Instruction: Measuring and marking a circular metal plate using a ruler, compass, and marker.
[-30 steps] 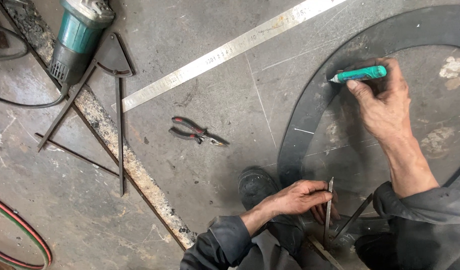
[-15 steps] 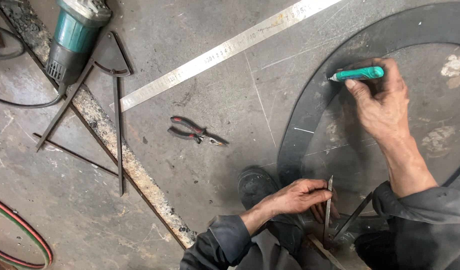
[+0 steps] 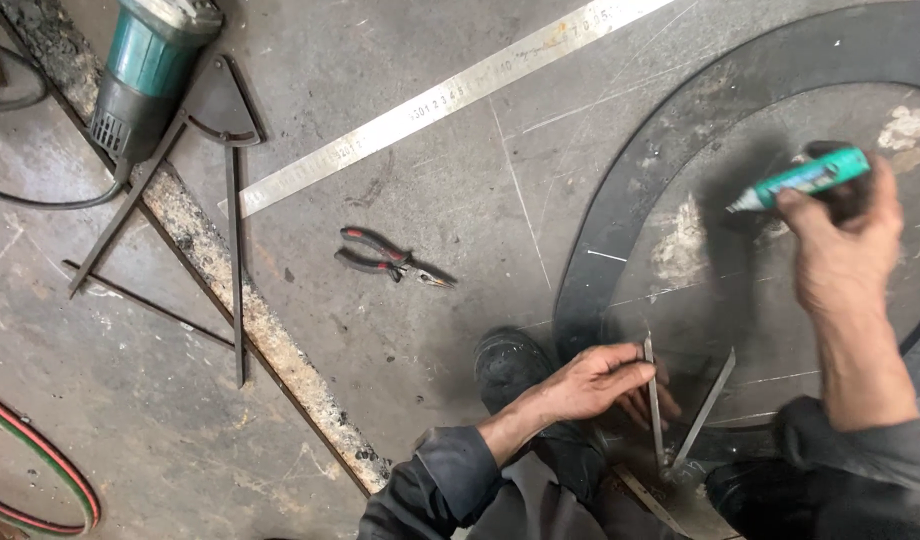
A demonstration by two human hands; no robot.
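Note:
My right hand [image 3: 842, 250] holds a green marker pen [image 3: 802, 179] lifted over a dark metal ring-shaped plate [image 3: 630, 180] that lies on the steel floor plate. My left hand [image 3: 595, 382] rests low on the ring's inner edge, its fingers against a thin metal strip [image 3: 653, 400]. That strip meets a second strip [image 3: 705, 405] in a V shape. My dark shoe [image 3: 508, 365] sits just left of the left hand.
Red-handled pliers [image 3: 385, 257] lie on the floor plate left of the ring. A long steel ruler [image 3: 430, 100] runs diagonally above them. A green angle grinder [image 3: 145, 75] and a large metal compass [image 3: 225, 150] lie top left. Hoses [image 3: 40, 470] curve at the bottom left.
My right hand has moved the green marker to the right and slightly down, away from the ring's inner edge. The left hand stays on the strip.

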